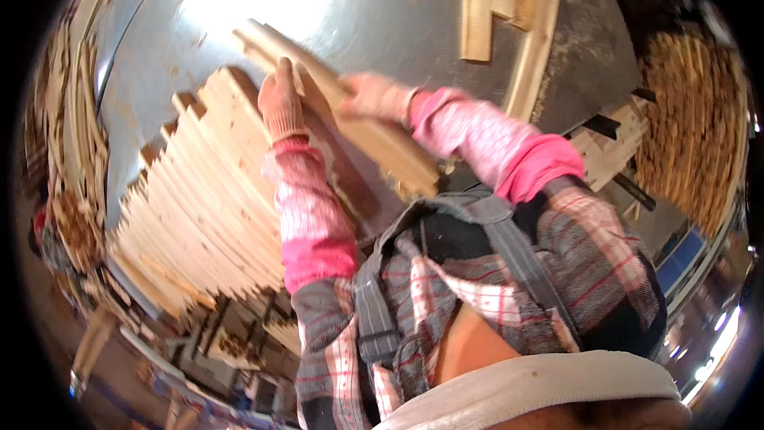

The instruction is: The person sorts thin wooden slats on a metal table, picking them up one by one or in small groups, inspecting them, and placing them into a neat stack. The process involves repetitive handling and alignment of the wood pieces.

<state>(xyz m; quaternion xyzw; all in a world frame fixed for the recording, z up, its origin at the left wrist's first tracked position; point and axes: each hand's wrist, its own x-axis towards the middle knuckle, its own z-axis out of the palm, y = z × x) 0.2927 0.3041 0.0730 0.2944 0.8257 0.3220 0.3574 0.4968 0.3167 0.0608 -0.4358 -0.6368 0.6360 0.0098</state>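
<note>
A long pale wooden board lies slantwise in front of me, held a little over the metal tabletop. At its left edge is my gloved left hand, the fingers closed against the wood near the far end. My gloved right hand, smeared by motion, grips the opposite edge with fingers bent round it. A second strip seems to lie along the board at its far end; I cannot tell if it is separate. Left of my left hand, many similar boards lie side by side in a slanting row with uneven ends.
The grey metal table carries a bright glare at its far left. Loose wooden strips lie at the far right. A tall stack of boards stands beyond the right edge, with more lumber along the left.
</note>
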